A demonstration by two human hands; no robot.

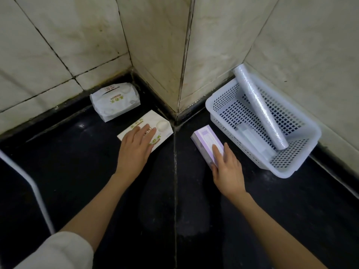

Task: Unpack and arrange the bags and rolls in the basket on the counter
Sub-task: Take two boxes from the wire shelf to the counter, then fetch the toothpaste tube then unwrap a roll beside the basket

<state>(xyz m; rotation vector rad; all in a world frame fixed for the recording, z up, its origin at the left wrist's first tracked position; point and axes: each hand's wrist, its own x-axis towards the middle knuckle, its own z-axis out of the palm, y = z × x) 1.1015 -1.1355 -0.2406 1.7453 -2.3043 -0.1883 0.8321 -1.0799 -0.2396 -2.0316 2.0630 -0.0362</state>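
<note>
A white perforated basket [223, 105] stands on the black counter at the right, against the tiled wall. A clear plastic roll [260, 107] leans across it, and a pale box [250, 136] lies on its floor. My left hand [134, 148] rests flat, fingers spread, on a white pack with green print [163, 127] lying on the counter. A second white pack [114, 101] lies behind it, near the wall. My right hand [225, 167] grips the near end of a long purple box [204, 138] that lies on the counter left of the basket.
A tiled wall corner [182, 74] juts out between the two packs and the basket. The black counter [97, 181] runs toward me, with a seam down its middle. A white curved edge [29, 181] crosses the far left.
</note>
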